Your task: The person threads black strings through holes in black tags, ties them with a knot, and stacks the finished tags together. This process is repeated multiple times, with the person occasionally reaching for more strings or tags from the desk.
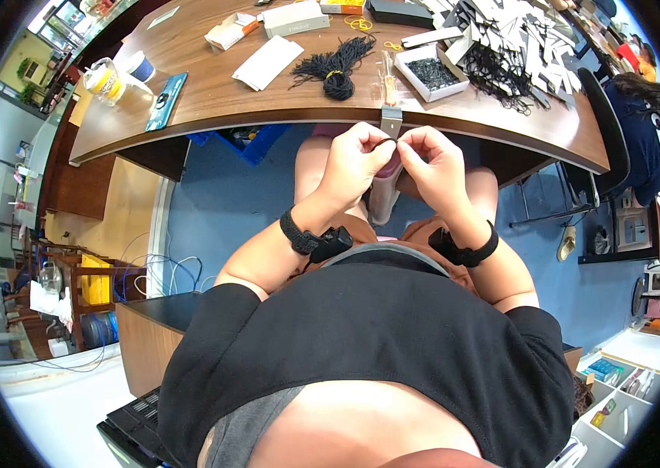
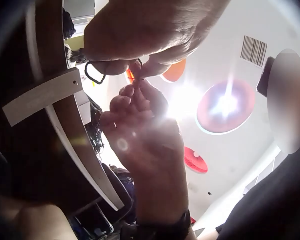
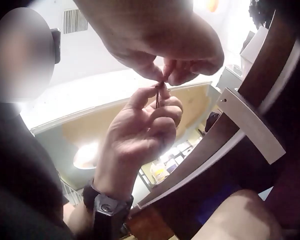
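Both hands meet in front of the table's near edge, fingertip to fingertip, over the person's lap. A thin black cord (image 2: 94, 80) runs between them, with a small loop of it hanging out beside the fingers in the left wrist view. My left hand (image 1: 352, 161) pinches the cord between thumb and forefinger. From the other side my right hand (image 1: 437, 165) pinches it too, its thumb and forefinger close against the left fingertips. In the right wrist view, a strand of cord (image 3: 157, 99) lies along the left hand's fingers. The fingertips hide the point where the strands meet.
A metal bracket (image 1: 391, 118) sticks out from the edge of the wooden table (image 1: 228, 101) just beyond the hands. On the table lie a tied bundle of black cords (image 1: 337, 82), a white box (image 1: 454, 81) of small black pieces, and heaped white tags (image 1: 501, 39) with black cords.
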